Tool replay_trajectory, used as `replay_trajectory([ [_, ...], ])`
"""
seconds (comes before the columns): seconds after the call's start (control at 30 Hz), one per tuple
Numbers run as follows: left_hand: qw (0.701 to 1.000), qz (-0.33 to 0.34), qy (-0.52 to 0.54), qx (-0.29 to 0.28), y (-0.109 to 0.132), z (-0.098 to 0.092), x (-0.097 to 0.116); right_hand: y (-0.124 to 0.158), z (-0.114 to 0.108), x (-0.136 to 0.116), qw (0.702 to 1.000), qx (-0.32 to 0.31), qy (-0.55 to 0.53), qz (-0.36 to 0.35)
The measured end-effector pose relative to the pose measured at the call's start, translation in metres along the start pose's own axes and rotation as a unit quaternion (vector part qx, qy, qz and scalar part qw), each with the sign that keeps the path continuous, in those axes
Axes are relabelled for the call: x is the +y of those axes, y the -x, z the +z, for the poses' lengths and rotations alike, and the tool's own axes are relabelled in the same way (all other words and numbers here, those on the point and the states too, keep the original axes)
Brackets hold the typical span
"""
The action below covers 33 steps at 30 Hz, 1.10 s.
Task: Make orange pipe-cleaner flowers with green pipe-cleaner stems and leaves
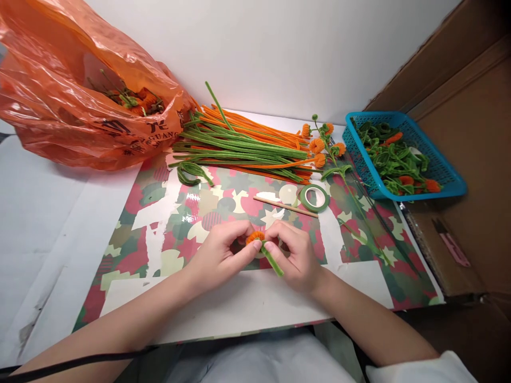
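Between my two hands is a small orange pipe-cleaner flower (255, 236). My left hand (229, 244) pinches it between thumb and fingers. A short green pipe cleaner (273, 260) sticks out from the flower toward me, and my right hand (293, 252) grips its upper end, thumb pressed against the fingers. Both hands meet just above the near part of the table. Beyond them lie a thin wooden stick (285, 206) and a roll of green tape (314, 198). Farther back is a pile of orange and green pipe cleaners (247, 143).
An orange plastic bag (88, 106) with orange and green pieces stands at the back left. At the right are a blue basket (405, 119) of green and orange parts and a pink cutter (451, 244) on cardboard. A finished flower stem (331, 154) lies beside the basket.
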<state>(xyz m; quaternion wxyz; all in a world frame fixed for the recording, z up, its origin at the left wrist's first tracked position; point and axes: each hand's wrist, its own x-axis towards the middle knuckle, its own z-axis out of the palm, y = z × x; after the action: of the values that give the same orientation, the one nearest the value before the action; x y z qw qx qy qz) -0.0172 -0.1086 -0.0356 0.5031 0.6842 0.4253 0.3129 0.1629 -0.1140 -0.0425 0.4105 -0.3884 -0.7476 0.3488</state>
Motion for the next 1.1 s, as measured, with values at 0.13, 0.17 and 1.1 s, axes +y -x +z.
replay_trajectory([
  [0.13,0.997,-0.015,0.075,-0.013,0.001,-0.002,0.000,0.000,0.001,0.001,0.999,-0.008,0.028,-0.024],
  [0.17,0.995,-0.020,0.096,-0.016,0.001,-0.002,0.000,0.000,0.001,0.001,0.999,-0.013,0.025,-0.023],
  [1.1,0.979,0.013,-0.191,0.066,-0.007,0.000,-0.011,-0.008,0.003,0.013,0.999,0.038,0.033,-0.004],
])
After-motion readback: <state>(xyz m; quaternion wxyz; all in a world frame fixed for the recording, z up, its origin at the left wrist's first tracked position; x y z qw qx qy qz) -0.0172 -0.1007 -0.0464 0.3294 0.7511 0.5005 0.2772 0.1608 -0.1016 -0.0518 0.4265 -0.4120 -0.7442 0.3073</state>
